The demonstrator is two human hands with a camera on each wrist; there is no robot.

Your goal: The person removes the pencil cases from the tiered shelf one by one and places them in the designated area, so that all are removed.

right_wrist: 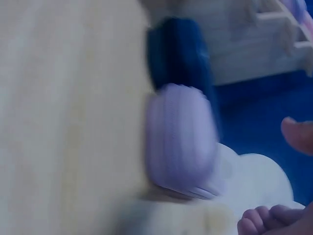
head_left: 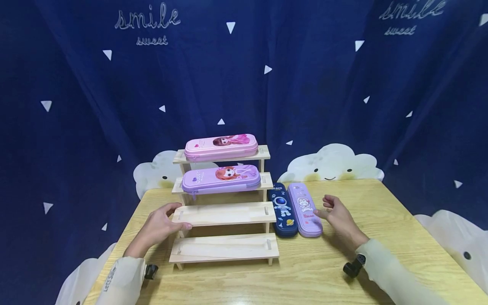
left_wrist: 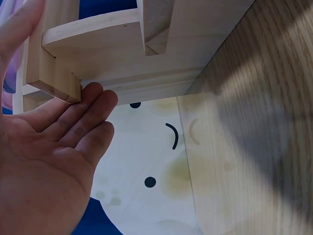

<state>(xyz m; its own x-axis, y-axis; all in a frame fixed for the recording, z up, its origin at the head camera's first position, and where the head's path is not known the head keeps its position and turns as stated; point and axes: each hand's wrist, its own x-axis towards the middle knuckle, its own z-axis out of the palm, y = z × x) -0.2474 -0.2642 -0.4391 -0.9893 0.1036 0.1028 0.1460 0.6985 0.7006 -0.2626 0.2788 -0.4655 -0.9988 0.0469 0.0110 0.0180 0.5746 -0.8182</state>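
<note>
Lying on the desk (head_left: pixel 381 220) just left of my right grip (head_left: pixel 340 218), the lilac pencil case (head_left: pixel 305 220) has its long axis running away from me, far end leaning slightly left, crosswise to the tiers of the wooden rack (head_left: pixel 225 248). My right grip is the nearer one: released, fingers loosely bent, holding nothing, thumb at the case's right edge. Contact there is unconfirmed, as the right wrist view is blurred. My left grip (head_left: pixel 162 224) pinches the left end of the rack's second tier from the bottom. A navy case (head_left: pixel 283 212) lies between the lilac one and the rack. Markings noted: "SPACE" on the navy case, its first letter unclear; "SWEET" on the purple case (head_left: pixel 221 179) one tier above my left grip; "smile sweet" twice on the curtain (head_left: pixel 316 93). Red lettering on the lilac case is illegible.
</note>
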